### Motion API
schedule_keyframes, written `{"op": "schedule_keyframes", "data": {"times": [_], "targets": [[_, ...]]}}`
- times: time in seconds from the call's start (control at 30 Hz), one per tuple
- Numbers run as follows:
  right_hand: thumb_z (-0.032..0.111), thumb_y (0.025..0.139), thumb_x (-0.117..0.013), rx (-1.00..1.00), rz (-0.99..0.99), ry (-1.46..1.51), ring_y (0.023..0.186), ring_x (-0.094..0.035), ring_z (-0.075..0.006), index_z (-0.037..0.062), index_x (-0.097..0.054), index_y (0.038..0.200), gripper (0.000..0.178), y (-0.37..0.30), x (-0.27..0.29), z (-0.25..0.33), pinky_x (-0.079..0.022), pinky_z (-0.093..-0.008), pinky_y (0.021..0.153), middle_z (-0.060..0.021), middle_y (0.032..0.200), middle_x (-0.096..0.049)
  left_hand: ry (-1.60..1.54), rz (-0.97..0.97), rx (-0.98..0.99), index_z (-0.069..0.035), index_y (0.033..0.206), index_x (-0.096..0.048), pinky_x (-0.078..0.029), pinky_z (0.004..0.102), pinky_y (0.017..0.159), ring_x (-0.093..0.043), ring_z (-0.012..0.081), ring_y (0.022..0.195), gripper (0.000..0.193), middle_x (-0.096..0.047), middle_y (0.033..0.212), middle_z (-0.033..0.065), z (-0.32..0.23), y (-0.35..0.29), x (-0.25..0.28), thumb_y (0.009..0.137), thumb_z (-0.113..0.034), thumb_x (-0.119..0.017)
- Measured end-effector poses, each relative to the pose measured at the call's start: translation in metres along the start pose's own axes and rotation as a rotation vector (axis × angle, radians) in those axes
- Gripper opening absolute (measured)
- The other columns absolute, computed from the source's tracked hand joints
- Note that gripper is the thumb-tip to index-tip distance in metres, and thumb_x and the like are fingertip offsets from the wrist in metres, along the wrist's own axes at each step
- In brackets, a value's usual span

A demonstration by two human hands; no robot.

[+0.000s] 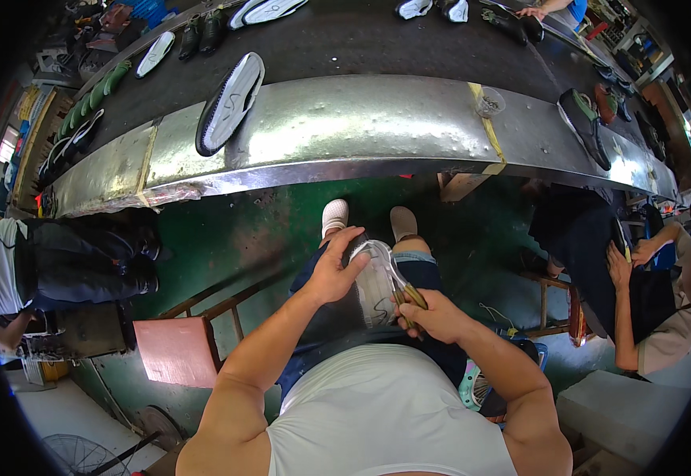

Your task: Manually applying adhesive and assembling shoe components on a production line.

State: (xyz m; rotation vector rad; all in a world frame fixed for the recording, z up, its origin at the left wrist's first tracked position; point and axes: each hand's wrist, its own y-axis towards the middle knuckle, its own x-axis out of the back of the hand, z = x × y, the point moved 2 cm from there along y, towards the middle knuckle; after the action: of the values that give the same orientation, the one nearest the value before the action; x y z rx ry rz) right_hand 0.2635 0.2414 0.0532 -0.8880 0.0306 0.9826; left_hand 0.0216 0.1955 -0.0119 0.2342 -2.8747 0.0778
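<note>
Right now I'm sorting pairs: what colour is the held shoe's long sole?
The sole is whitish; see head view.

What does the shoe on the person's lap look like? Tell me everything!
The shoe lies bottom-up on the lap, its far end pointing toward the feet. Its bottom looks pale greyish-white, with a dark squiggle near the closer end. The left hand is against its far left side. On its right, the right hand holds a pliers-like tool; I can't tell whether that metal touches it. Its material isn't clear.
</note>
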Motion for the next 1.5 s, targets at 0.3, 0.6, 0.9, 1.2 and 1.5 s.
{"op": "schedule_keyframes", "data": {"times": [0.3,0.6,0.9,1.2,1.5], "targets": [[0.011,0.093,-0.060,0.678,-0.423,-1.095,0.093,-0.063,-0.0451,-0.0019,-0.056,0.119,0.030,0.060,0.030,-0.018,-0.052,-0.0491,0.080,-0.0235,0.104,-0.063,-0.438,-0.014,0.179,-0.010,0.143,-0.046,-0.039,0.0299,0.104,-0.047,0.0138,0.119,0.048,-0.051,0.129,0.0063,0.021,0.007,0.009,0.098,-0.013,-0.063],[0.011,0.093,-0.061,0.460,-0.326,-1.167,0.093,-0.064,-0.0426,-0.0004,-0.053,0.130,0.039,0.023,0.022,-0.009,-0.052,-0.0442,0.081,-0.0226,0.104,-0.063,-0.642,-0.121,0.418,-0.008,0.140,-0.050,-0.040,0.0298,0.104,-0.049,0.0138,0.119,0.050,-0.054,0.126,0.0033,0.013,0.014,0.003,0.095,-0.017,-0.069],[0.018,0.099,-0.059,0.450,-0.413,-0.578,0.100,-0.060,-0.0137,0.0006,-0.050,0.136,0.042,0.000,0.023,-0.008,-0.048,-0.0324,0.091,-0.0058,0.110,-0.064,-0.029,0.070,-0.132,0.000,0.151,-0.031,-0.035,0.0371,0.113,-0.046,0.0302,0.135,0.075,-0.046,0.143,0.0208,-0.059,-0.038,-0.012,0.088,-0.012,-0.070],[0.019,0.101,-0.053,0.724,-0.387,-0.411,0.109,-0.065,-0.0285,-0.0013,-0.049,0.128,0.034,0.035,-0.006,0.007,-0.047,-0.0367,0.097,-0.0166,0.116,-0.065,0.154,0.006,-0.224,0.006,0.154,-0.017,-0.029,0.0417,0.118,-0.033,0.0424,0.145,0.085,-0.026,0.157,0.0304,-0.076,-0.073,-0.036,0.087,-0.008,-0.069],[0.035,0.106,-0.046,0.696,-0.460,-0.636,0.101,-0.064,-0.0315,-0.0025,-0.055,0.119,0.041,0.061,0.021,0.023,-0.048,-0.0387,0.089,-0.0204,0.105,-0.065,-0.468,-0.004,0.102,0.000,0.157,-0.012,-0.033,0.0391,0.116,-0.039,0.0350,0.142,0.093,-0.034,0.153,0.0277,0.001,-0.062,-0.065,0.089,-0.018,-0.073]]}}
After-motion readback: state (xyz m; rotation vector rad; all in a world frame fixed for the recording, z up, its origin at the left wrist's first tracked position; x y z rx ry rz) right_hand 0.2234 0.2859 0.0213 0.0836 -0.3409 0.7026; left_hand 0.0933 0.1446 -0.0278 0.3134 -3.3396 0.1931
